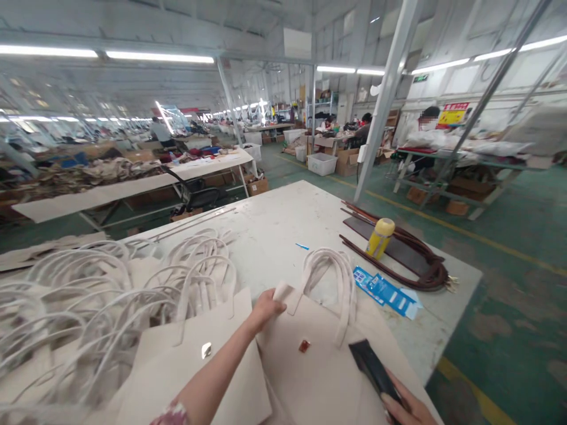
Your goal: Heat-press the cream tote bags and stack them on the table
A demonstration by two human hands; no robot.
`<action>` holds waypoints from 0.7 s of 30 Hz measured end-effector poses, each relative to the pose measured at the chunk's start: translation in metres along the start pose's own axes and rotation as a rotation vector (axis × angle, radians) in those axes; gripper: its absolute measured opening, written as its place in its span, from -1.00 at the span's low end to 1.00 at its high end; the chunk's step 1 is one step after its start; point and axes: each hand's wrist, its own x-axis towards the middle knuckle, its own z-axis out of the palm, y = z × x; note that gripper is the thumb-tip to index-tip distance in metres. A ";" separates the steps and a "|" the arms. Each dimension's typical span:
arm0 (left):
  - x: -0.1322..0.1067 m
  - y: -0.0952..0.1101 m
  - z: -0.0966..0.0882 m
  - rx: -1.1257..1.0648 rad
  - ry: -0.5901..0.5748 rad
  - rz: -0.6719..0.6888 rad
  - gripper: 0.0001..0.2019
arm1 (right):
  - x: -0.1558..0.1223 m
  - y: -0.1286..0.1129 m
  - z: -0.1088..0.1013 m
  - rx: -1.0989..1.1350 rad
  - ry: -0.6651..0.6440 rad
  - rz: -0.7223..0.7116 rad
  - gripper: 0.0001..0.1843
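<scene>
Right grip is hugging a black tool, left grip pinching a bag by its far edge, steadiness probably being key.

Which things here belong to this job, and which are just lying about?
In use, apparently:
cream bag with reddish clasp, in left hand
black handheld tool, in right hand
piled cream bags

Lying about, apparently:
yellow cylindrical container
blue printed packaging
brown looped straps

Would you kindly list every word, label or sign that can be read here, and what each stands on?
No text reads clearly.
Blue packet: white print, too blurred to read.
Yellow bottle: any print too blurred to read.
Red-and-yellow sign: lettering too blurred.
Green sign: too small to read.
</scene>
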 end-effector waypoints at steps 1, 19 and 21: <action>-0.007 -0.004 0.007 -0.083 0.037 -0.021 -0.71 | 0.003 -0.005 -0.004 0.016 0.028 -0.001 -0.33; -0.098 -0.106 0.074 -0.580 0.181 -0.031 -0.56 | -0.027 -0.032 0.027 -0.090 -0.017 0.132 -0.20; -0.098 -0.113 0.082 -0.602 0.167 -0.025 -0.59 | -0.029 -0.050 0.045 -0.062 -0.158 0.116 -0.20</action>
